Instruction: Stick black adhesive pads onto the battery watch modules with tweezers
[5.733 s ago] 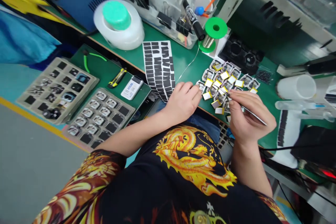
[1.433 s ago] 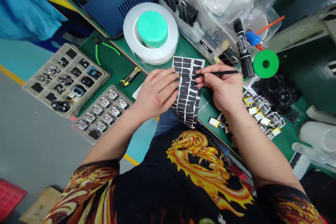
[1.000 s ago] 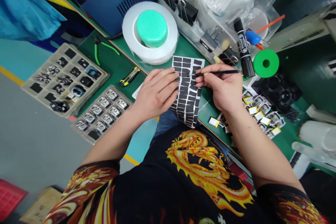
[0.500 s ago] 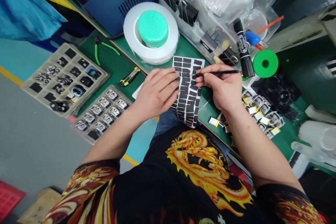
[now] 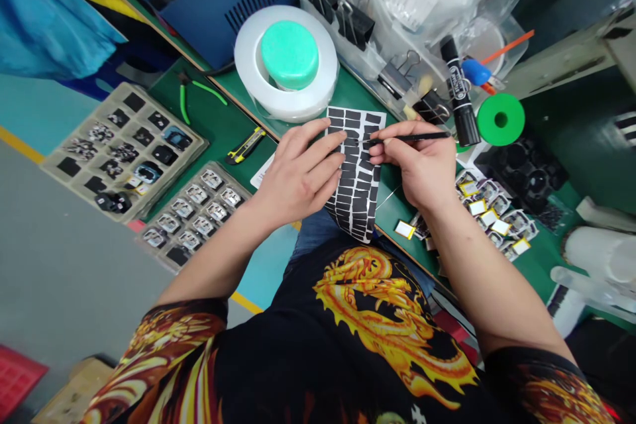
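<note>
A white sheet of black rectangular stickers (image 5: pixel 354 175) lies at the table's front edge, its near end curling down over the edge. My left hand (image 5: pixel 303 169) rests on the left side of the sheet, fingers stretched and slightly spread. Between the thumb and fingers of my right hand (image 5: pixel 420 162) is a pair of slim black tweezers (image 5: pixel 422 137). Their tips point left and meet the sheet near its upper middle, close to my left fingertips. Whether a sticker is caught in the tips is too small to tell.
Behind the sheet stands a white tape roll (image 5: pixel 248 59) with a green-lidded container inside. Left are a yellow utility knife (image 5: pixel 246 146), green-handled pliers (image 5: pixel 183 96) and two compartment trays of parts (image 5: pixel 199 146). Small batteries with assemblies (image 5: pixel 489 218) and a black marker (image 5: pixel 460 93) are right.
The fingers of my left hand have lifted and spread a little, the index finger shifting up and right. My right hand and the tweezers stay almost in place.
</note>
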{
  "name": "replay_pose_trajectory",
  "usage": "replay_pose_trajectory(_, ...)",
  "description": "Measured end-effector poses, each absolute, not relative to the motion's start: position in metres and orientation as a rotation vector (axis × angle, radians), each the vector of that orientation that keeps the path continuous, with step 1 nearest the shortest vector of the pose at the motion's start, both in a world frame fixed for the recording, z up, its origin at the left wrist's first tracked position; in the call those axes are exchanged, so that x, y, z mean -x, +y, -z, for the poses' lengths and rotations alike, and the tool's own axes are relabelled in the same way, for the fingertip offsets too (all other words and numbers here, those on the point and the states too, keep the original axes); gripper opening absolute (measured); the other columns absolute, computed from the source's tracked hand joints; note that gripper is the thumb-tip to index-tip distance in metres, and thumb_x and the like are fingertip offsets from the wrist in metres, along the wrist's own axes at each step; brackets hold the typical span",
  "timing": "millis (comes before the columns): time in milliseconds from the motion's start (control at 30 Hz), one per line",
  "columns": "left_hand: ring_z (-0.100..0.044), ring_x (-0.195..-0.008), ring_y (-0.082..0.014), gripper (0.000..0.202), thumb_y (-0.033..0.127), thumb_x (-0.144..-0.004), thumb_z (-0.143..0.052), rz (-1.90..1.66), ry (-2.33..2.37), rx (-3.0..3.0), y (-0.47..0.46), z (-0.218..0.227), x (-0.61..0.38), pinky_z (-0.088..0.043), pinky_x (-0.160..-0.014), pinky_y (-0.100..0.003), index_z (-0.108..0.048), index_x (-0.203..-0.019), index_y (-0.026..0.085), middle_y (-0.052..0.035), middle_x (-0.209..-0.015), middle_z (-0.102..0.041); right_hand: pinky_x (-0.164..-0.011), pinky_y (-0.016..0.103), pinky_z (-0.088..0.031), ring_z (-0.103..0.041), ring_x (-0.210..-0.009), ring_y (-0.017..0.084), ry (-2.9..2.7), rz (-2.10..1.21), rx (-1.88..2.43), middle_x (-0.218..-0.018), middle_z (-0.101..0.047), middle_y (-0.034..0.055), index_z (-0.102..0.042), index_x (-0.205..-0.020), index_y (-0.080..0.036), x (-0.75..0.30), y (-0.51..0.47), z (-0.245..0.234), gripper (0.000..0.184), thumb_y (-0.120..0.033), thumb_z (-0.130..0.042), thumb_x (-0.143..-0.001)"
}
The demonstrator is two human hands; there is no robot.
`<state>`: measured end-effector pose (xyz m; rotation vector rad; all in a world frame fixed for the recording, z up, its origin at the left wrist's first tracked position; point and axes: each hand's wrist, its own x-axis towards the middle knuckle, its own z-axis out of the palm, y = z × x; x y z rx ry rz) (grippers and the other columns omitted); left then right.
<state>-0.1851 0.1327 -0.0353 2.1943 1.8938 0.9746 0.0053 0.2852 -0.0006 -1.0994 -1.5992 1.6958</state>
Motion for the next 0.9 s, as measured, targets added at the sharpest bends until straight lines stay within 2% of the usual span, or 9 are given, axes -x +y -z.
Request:
replay_pose_trajectory(233, -0.052, -0.163, -0.0361, 0.027, 0.028, -0.111, -0.061, -0.924, 1.841, -2.204, 0.139, 0.037, 0.180, -0.039, -0.134, -0.063, -0.074, -0.135, 0.029, -0.0059, -0.153, -0.074, -0.075, 0.030, -0.073, -0.081, -0.078, 0.015, -1.598, -1.683, 1.107, -0.092, -0.082, 0.0013, -0.080, -0.092, -0.022, -0.005, 0.284, 0.000, 0.007, -0.020, -0.078, -0.085)
replay_pose_trajectory(533, -0.063, -0.151, -0.0339, 0.022, 0.032, -0.109, -0.066, -0.933, 1.857, -2.219, 0.143, 0.042, 0.184, -0.045, -0.129, -0.062, -0.075, -0.129, 0.030, -0.0031, -0.145, -0.079, -0.071, 0.030, -0.072, -0.082, -0.078, 0.016, -1.669, -1.645, 1.089, -0.092, -0.083, 0.0011, -0.082, -0.091, -0.022, -0.007, 0.283, -0.007, 0.005, -0.023, -0.083, -0.086)
replay_pose_trajectory(900, -0.064, -0.150, -0.0350, 0.026, 0.030, -0.107, -0.068, -0.970, 1.848, -2.192, 0.142, 0.044, 0.184, -0.045, -0.129, -0.063, -0.075, -0.132, 0.032, -0.0022, -0.148, -0.078, -0.062, 0.024, -0.070, -0.082, -0.074, 0.015, -1.777, -1.651, 1.112, -0.088, -0.083, 0.0014, -0.084, -0.095, -0.023, -0.012, 0.284, -0.018, 0.007, -0.030, -0.086, -0.093)
